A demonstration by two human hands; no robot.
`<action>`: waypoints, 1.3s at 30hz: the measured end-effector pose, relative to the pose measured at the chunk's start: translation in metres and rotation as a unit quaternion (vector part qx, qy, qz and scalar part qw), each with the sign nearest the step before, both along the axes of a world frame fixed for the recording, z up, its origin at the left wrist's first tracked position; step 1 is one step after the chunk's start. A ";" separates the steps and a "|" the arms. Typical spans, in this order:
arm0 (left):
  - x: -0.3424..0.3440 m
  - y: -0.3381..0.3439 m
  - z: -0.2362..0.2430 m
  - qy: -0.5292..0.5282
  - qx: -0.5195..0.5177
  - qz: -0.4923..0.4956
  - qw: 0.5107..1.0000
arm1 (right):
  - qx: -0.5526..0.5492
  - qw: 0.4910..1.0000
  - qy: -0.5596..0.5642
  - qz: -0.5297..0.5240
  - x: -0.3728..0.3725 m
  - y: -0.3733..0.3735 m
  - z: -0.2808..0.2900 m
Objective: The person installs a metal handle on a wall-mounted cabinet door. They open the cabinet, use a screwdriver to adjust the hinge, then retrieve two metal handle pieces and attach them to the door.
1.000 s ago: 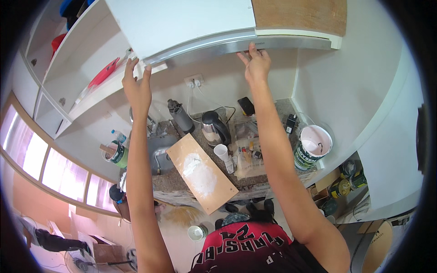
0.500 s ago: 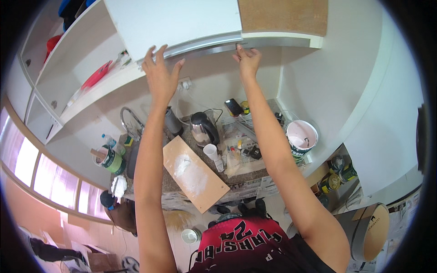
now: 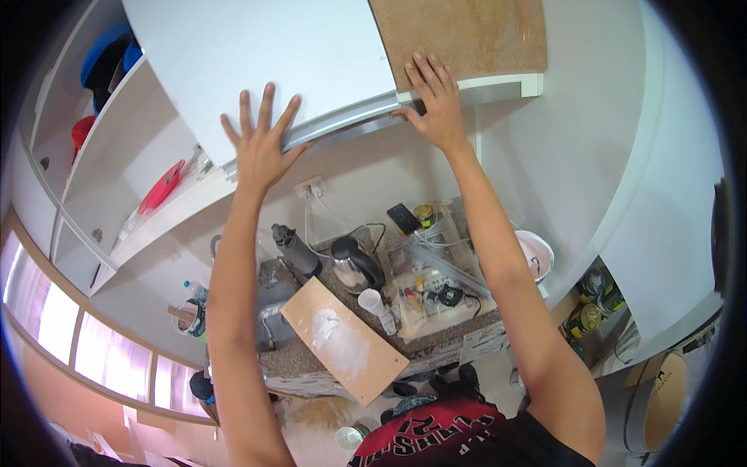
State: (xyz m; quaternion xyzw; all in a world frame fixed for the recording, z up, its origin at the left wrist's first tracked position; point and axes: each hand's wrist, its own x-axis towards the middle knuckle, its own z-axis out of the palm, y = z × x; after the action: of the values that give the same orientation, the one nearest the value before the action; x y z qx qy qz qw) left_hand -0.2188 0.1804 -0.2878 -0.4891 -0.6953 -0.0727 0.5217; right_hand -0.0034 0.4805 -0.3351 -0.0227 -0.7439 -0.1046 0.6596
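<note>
My left hand (image 3: 261,152) lies with fingers spread against the lower part of a white cabinet panel (image 3: 264,47), its thumb by the silver edge rail (image 3: 346,121). Further right, my right hand (image 3: 437,113) reaches up to the corner where the white panel meets a brown board (image 3: 467,39). Its fingers rest stretched out over the board's lower edge, and the thumb is below, at the rail. Neither hand holds a loose object. To the left of the panel is an open shelf (image 3: 167,226) with a red, elongated item (image 3: 162,187) on it.
Below stands a counter with an electric kettle (image 3: 356,265), a dark grey bottle (image 3: 296,251), stacked white cups (image 3: 375,307) and a phone (image 3: 403,219). A wooden board (image 3: 373,383) bearing white powder juts past the counter's front edge. At right is a white bucket (image 3: 545,245).
My left hand has flattened onto the white panel, fingers spread. My right hand has gone from a pinch at the rail to stretched fingers over the brown board. The view has shifted upward.
</note>
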 end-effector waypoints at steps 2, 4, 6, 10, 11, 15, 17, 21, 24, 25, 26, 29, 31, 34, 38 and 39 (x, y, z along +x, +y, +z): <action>-0.040 -0.012 0.003 0.056 -0.015 -0.007 0.998 | -0.016 1.000 0.019 0.016 -0.023 0.005 -0.001; -0.056 -0.008 -0.006 0.062 0.021 -0.044 0.997 | -0.026 1.000 0.017 -0.005 -0.020 0.012 -0.008; -0.066 -0.011 -0.013 0.075 0.041 -0.052 0.995 | -0.012 0.999 0.025 -0.017 -0.022 0.011 -0.009; -0.068 -0.015 -0.017 0.105 0.050 -0.032 0.993 | 0.018 0.999 0.045 -0.024 -0.028 0.011 -0.007; -0.069 -0.015 -0.016 0.105 0.055 -0.037 0.992 | 0.021 0.998 0.052 -0.027 -0.028 0.012 -0.005; -0.075 -0.010 -0.011 0.140 0.069 -0.035 0.987 | 0.038 0.996 0.067 -0.046 -0.030 0.013 0.000; -0.076 -0.012 -0.011 0.155 0.074 -0.021 0.985 | 0.046 0.995 0.069 -0.052 -0.034 0.014 -0.001; -0.079 -0.023 -0.023 0.142 0.075 -0.030 0.986 | 0.043 0.996 0.078 -0.023 -0.044 0.013 -0.008; -0.071 -0.029 -0.017 0.125 0.064 -0.029 0.990 | 0.031 0.998 0.057 -0.016 -0.041 0.011 -0.012; -0.064 -0.030 -0.013 0.111 0.061 -0.031 0.991 | 0.037 0.998 0.047 -0.017 -0.038 0.013 -0.006; -0.065 -0.045 -0.010 0.097 0.057 -0.023 0.993 | 0.034 0.999 0.041 -0.007 -0.041 0.008 -0.001; -0.082 -0.082 -0.016 0.051 0.138 -0.110 0.983 | 0.035 0.999 0.029 0.014 -0.033 0.000 0.007; -0.101 -0.102 -0.040 -0.059 0.207 -0.139 0.967 | 0.054 0.998 0.027 0.018 -0.025 -0.015 0.013; -0.124 -0.111 -0.059 -0.101 0.227 -0.172 0.953 | 0.089 0.996 0.011 -0.008 -0.028 -0.051 0.016; -0.127 -0.105 -0.062 -0.138 0.186 -0.130 0.964 | 0.116 0.989 -0.062 -0.074 -0.042 -0.075 0.016; -0.129 -0.105 -0.062 -0.122 0.188 -0.130 0.966 | 0.121 0.988 -0.073 -0.068 -0.047 -0.074 0.016</action>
State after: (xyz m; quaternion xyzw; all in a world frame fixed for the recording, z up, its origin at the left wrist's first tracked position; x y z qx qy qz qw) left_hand -0.3476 0.0753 -0.3500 -0.4562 -0.6577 -0.3285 0.5015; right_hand -0.0503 0.4061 -0.3191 0.0139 -0.7685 -0.2399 0.5931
